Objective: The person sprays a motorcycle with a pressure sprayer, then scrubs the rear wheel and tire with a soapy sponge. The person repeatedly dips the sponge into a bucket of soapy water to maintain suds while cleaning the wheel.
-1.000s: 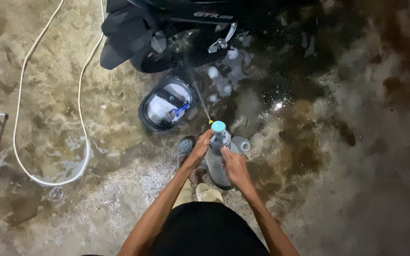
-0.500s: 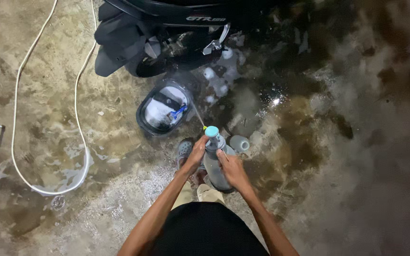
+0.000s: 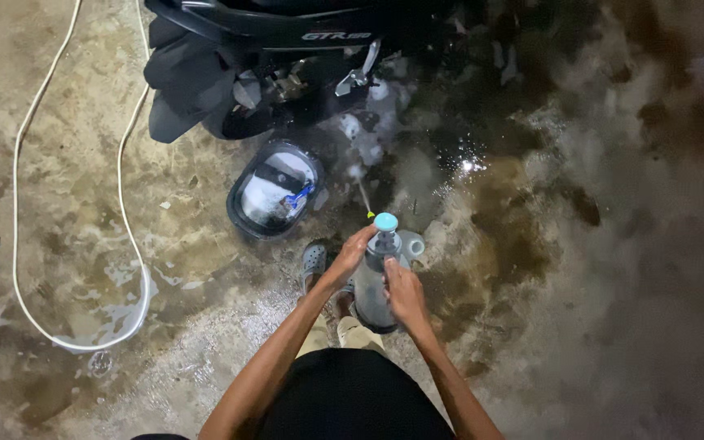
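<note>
Wet, stained concrete floor (image 3: 596, 269), dimly lit, darker toward the right.

sprayer bottle (image 3: 376, 281) between both hands, bucket (image 3: 273, 195) ahead left, scooter (image 3: 287, 57) beyond, hose (image 3: 67, 204) far left

- Dim overall; light falls from above on the left, so the pale concrete floor (image 3: 67, 163) reads brightest.
- Right side sinks into dark, blotchy murk with little detail.
- Small specular glare on the wet patch (image 3: 470, 165).
- The motorcycle (image 3: 287, 49) is underexposed, nearly black.
- Soft focus and grain throughout.
</note>
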